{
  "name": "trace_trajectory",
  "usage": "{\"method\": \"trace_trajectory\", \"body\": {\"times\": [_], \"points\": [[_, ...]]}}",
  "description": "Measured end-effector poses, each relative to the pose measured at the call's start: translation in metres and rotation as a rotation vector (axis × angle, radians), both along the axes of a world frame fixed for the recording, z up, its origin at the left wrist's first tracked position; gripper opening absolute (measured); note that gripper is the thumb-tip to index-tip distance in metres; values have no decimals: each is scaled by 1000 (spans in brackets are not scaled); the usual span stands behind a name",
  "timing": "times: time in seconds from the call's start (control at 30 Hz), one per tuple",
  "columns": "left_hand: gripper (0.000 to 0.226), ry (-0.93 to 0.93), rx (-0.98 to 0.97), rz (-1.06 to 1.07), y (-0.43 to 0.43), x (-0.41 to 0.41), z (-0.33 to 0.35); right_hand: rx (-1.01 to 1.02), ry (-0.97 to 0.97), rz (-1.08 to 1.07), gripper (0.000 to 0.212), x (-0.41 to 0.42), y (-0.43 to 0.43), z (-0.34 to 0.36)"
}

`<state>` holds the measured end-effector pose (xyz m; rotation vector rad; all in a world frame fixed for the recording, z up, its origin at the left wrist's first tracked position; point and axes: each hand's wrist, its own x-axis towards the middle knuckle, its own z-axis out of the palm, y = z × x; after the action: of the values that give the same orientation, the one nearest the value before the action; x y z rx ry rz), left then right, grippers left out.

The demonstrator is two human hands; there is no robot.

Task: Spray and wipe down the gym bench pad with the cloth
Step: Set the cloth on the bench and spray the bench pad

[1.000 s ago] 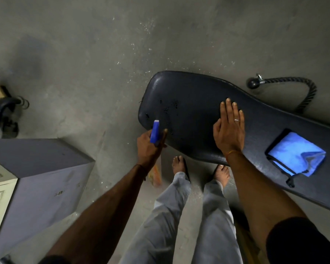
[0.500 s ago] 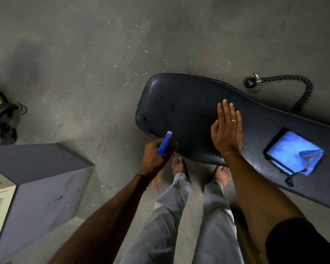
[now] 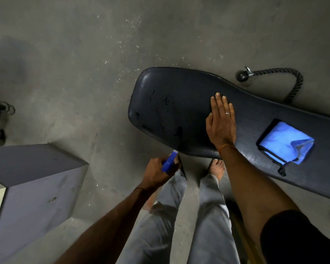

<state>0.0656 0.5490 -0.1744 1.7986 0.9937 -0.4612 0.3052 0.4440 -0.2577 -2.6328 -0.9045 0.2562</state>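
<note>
Right hand [image 3: 221, 126], fingers straight, lies flat at centre frame on the bench pad [image 3: 189, 88]; left hand [image 3: 156, 171], below it, grips what appears to be a blue spray bottle [image 3: 169, 162]. Blue cloth [image 3: 285, 142] lies on the pad at right.

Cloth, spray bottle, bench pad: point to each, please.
Cloth [image 3: 280, 143]: head view, middle of its blue fold.
Spray bottle [image 3: 169, 161]: head view, its blue top.
Bench pad [image 3: 189, 86]: head view, bare surface near the rounded end.
</note>
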Motion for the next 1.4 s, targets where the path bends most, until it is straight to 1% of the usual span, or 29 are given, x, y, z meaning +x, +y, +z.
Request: {"method": "trace_trajectory", "body": {"times": [0.07, 0.13, 0.23, 0.3, 0.37, 0.4, 0.47, 0.5, 0.63, 0.7, 0.8, 0.83, 0.93, 1.03, 1.07, 1.1, 1.13, 1.17, 1.27, 1.33, 1.4], "points": [[18, -9, -42, -18, -1, 0, -1, 69, 29, -12, 55, 2, -1, -2], [26, -25, -7, 65, 1, 9, 3, 179, 72, -33, 52, 3, -3, -3], [36, -137, 74, 192, 12, 32, 5, 318, 131, -64, 48, 6, -8, -5], [44, -201, 75, 261, 20, 52, 9, 357, 169, -74, 48, 8, -9, -4], [54, -222, 29, 303, 25, 67, 12, 366, 225, -85, 50, 9, -11, -2], [52, -222, 9, 302, 26, 73, 15, 370, 255, -92, 50, 10, -11, 0], [41, -231, -8, 308, 25, 81, 18, 399, 322, -118, 50, 12, -11, 3], [39, -240, -13, 304, 23, 85, 18, 425, 365, -144, 49, 13, -12, 5], [36, -238, -47, 235, 8, 96, 22, 581, 537, -305, 44, 8, -14, 20], [38, -240, -61, 186, 1, 97, 22, 669, 571, -406, 42, 0, -20, 27], [42, -220, 20, 121, -15, 95, 25, 831, 639, -636, 38, -15, -28, 31], [42, -202, 21, 99, -20, 93, 26, 876, 662, -710, 36, -18, -30, 33], [33, -172, -105, 69, -33, 87, 28, 901, 677, -838, 32, -31, -42, 38], [44, -183, -142, 34, -38, 78, 26, 859, 685, -818, 26, -55, -55, 44], [39, -199, -148, 53, -39, 76, 26, 844, 704, -798, 26, -65, -59, 48], [30, -213, -159, 89, -40, 75, 27, 823, 722, -770, 29, -75, -62, 52], [21, -227, -171, 123, -41, 74, 29, 785, 735, -733, 35, -85, -65, 57], [18, -232, -178, 148, -41, 74, 32, 739, 746, -693, 41, -95, -68, 64], [30, -282, -201, 189, -39, 75, 37, 635, 767, -546, 54, -123, -71, 84], [35, -311, -226, 163, -37, 77, 37, 612, 796, -466, 55, -137, -70, 97], [41, -325, -239, 114, -36, 78, 40, 615, 874, -406, 53, -143, -68, 113]]}}
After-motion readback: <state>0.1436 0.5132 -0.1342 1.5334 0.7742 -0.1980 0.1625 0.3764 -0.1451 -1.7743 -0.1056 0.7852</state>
